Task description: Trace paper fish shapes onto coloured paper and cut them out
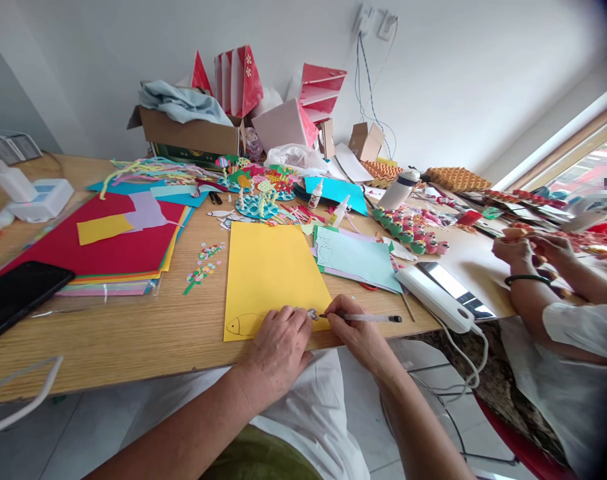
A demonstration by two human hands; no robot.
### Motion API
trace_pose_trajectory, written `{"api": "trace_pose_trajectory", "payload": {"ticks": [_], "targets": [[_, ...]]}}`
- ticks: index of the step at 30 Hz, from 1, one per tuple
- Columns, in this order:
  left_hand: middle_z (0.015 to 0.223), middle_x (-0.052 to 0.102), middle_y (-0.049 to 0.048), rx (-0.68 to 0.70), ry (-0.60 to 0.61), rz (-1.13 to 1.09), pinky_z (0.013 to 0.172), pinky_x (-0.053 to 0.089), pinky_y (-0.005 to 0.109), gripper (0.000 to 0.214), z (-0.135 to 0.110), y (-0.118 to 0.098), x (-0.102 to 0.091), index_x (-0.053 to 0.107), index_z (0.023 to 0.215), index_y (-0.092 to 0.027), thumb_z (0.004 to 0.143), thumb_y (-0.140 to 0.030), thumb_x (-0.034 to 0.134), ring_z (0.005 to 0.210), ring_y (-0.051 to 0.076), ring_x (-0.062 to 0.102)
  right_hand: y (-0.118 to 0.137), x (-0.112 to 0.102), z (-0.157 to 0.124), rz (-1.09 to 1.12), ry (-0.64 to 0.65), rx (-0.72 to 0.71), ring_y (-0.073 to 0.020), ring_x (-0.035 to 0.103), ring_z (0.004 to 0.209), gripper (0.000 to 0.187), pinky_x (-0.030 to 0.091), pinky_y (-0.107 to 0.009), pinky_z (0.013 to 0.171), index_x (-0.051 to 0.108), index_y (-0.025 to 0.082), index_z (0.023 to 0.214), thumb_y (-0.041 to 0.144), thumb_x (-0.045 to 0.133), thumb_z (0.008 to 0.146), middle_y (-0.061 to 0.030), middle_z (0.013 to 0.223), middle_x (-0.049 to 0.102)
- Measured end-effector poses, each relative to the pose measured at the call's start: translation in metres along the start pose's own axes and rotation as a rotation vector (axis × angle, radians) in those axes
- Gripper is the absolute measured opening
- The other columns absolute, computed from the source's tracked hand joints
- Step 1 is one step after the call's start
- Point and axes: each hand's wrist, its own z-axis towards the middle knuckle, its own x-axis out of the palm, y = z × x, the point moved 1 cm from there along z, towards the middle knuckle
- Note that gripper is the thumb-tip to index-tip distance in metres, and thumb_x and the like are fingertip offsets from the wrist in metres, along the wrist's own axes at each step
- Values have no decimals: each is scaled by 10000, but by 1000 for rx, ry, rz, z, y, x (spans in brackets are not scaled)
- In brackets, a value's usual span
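Observation:
A yellow sheet of paper (271, 270) lies at the table's front edge, with a fish outline (241, 325) drawn at its lower left. My left hand (283, 333) rests flat over the lower part of the sheet, pressing down and covering part of the drawing. From under its fingers shows the tail of a paper fish cutout (312, 313); the rest of that cutout is hidden. My right hand (356, 330) is closed round a pen (378, 318), its tip at the sheet's right edge beside the tail.
Paper scraps (201, 273) and stacked coloured sheets (108, 240) lie to the left, near a black phone (26, 293). Light-blue sheets (358, 257), glue bottles (316, 195) and a white device (436, 297) sit right. Another person's hands (533, 250) work at far right.

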Motion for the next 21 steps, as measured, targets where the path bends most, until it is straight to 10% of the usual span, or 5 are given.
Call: {"api": "trace_pose_trajectory", "payload": {"ticks": [21], "targets": [[1080, 510, 50, -15, 1, -11, 841, 393, 376, 347, -1, 0, 1, 461, 1107, -175, 787, -266, 558, 981, 221, 436, 6, 0, -4, 6, 25, -2, -109, 360, 504, 83, 255, -224, 478, 457, 207, 627, 144, 418, 664, 56, 530, 416]]}}
